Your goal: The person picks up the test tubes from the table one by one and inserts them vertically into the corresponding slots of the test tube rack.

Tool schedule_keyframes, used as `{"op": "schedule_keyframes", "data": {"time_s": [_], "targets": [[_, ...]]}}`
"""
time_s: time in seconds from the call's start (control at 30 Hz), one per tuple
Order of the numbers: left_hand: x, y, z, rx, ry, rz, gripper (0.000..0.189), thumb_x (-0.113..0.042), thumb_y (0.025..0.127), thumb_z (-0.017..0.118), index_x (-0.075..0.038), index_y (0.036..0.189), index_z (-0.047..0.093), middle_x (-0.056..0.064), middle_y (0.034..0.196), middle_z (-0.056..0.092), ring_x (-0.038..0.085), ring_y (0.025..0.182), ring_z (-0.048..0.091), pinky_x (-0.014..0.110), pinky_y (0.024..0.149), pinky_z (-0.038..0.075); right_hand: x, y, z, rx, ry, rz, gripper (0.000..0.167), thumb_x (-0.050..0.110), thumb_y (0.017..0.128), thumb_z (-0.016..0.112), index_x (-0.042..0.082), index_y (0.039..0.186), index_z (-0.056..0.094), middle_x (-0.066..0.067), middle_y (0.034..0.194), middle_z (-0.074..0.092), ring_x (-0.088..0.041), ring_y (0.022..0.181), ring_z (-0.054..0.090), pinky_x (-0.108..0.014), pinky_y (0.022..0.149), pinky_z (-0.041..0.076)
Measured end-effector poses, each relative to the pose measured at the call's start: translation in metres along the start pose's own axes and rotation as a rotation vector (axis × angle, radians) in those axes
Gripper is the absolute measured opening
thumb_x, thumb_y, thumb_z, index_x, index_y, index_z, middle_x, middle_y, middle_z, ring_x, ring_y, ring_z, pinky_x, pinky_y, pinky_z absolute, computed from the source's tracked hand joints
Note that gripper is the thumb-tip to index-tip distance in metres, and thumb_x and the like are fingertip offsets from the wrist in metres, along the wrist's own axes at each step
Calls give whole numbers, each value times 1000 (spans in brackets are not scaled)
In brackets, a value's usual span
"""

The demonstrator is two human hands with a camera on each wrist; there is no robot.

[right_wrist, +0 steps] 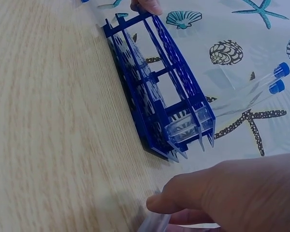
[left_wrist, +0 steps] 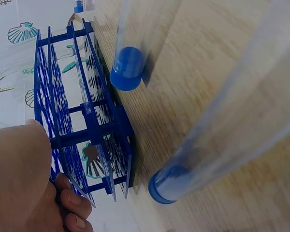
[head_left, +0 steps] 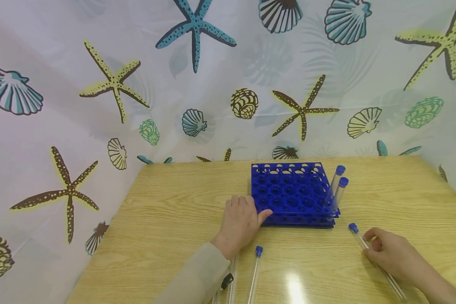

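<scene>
1. A pale curtain (head_left: 228, 59) printed with starfish and shells hangs behind a light wood-grain table (head_left: 167, 219).
2. On the table sits a blue rack (head_left: 289, 215), with 2 capped tubes (head_left: 338, 197) standing, slightly tilted, at its right end.
3. The left hand (head_left: 238, 221) grips the rack's left end, fingers curled around its edge.
4. The right hand (head_left: 393, 252) pinches 1 clear tube (head_left: 390, 279) between thumb and fingers, just off the rack's right front corner; its blue cap (head_left: 353, 228) points toward the rack. Whether its lower end touches the table, I cannot tell.
5. At least 2 loose tubes (head_left: 255, 270) lie near the left sleeve (head_left: 201, 274).
6. The held tube looks light, stiff and slick, likely to roll, perhaps breakable if glass; a gentle pinch just below the cap should suit.
7. The rack seems light, rigid plastic, best steadied by an end.
</scene>
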State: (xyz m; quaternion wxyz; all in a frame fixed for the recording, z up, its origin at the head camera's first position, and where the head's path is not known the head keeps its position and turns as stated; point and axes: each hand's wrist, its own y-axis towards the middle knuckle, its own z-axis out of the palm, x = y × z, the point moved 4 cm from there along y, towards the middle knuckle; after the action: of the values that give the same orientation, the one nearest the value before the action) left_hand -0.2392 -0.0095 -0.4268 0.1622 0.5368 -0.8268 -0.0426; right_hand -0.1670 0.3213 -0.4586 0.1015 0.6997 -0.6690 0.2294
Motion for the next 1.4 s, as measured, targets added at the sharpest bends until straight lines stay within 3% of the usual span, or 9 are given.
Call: {"op": "schedule_keyframes", "data": {"time_s": [0.57, 0.77, 1.07, 1.4], "targets": [[1, 0, 0, 25, -9, -8, 63, -64, 101, 22, -11, 73, 43, -2, 65, 38, 17, 64, 35, 27, 61, 22, 7, 6, -10, -93, 20, -56, 32, 12, 90, 66, -9, 114, 61, -3, 88, 66, -12, 74, 56, -22, 58, 45], [1, 1, 1, 30, -10, -6, 64, -65, 101, 21, -11, 73, 43, -1, 64, 38, 18, 64, 36, 27, 61, 24, 11, 12, -19, -57, 30, -41, 36, 13, 94, 61, -11, 120, 57, -7, 93, 66, -14, 75, 56, -24, 58, 46], [1, 1, 2, 66, -30, -11, 64, -65, 101, 19, -11, 75, 43, -1, 66, 38, 18, 66, 37, 28, 62, 26, 19, 22, -32, -66, 57, -45, 37, 12, 97, 56, -14, 123, 53, -13, 95, 66, -15, 74, 59, -26, 56, 49], [1, 1, 3, 72, -22, -2, 65, -65, 101, 18, -11, 75, 43, -1, 66, 39, 18, 66, 37, 28, 62, 27, 30, 30, -44, -168, 71, -94, 37, 12, 99, 56, -13, 126, 51, -22, 98, 66, -22, 76, 65, -26, 54, 49]]}}
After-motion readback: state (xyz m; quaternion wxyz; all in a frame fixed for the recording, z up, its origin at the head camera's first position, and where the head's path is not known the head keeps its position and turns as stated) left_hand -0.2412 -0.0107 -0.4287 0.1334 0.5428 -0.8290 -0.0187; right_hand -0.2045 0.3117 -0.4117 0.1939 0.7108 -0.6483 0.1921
